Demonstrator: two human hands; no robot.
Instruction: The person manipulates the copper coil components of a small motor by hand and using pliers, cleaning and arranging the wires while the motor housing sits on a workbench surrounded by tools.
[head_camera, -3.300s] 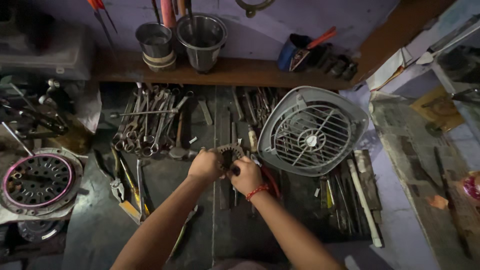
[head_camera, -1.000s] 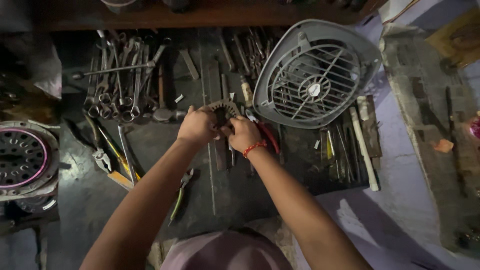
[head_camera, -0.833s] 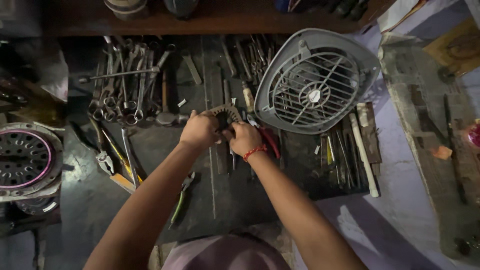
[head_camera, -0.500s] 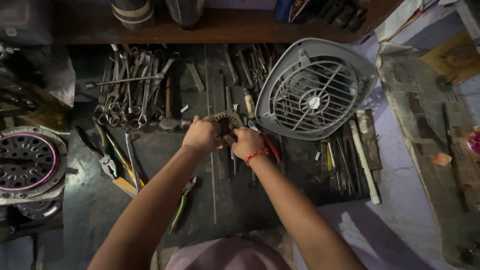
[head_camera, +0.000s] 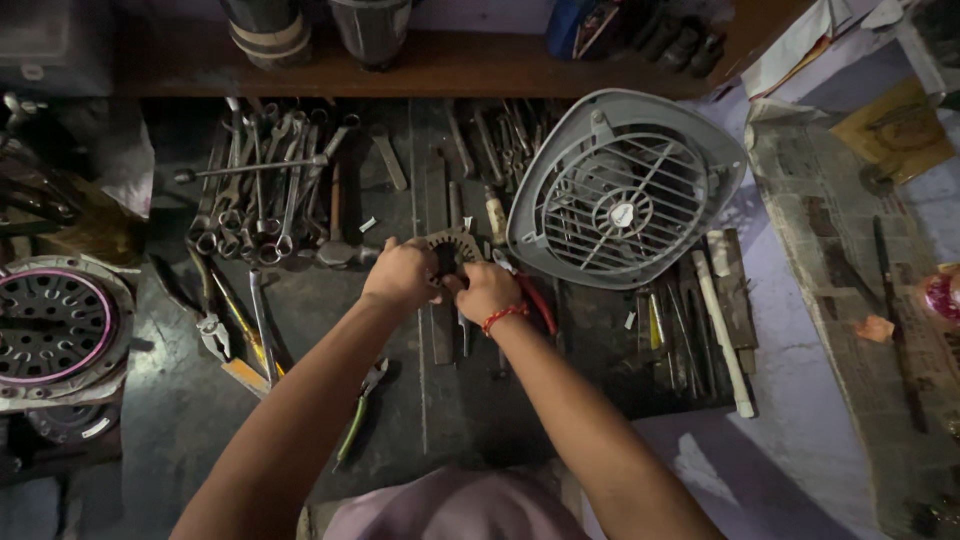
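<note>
Head camera looks steeply down, apparently close, at workbench (head_camera: 200, 420).

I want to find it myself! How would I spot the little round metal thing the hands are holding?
Start at the big grey fan grille leaning at the bench's right. Just left of it, the left hand and right hand pinch a small toothed metal ring. Unlike the long straight wrenches nearby, it is round.

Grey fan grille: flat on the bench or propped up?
Propped: the grey fan grille leans tilted, its lower edge overlapping the tools beneath.
</note>
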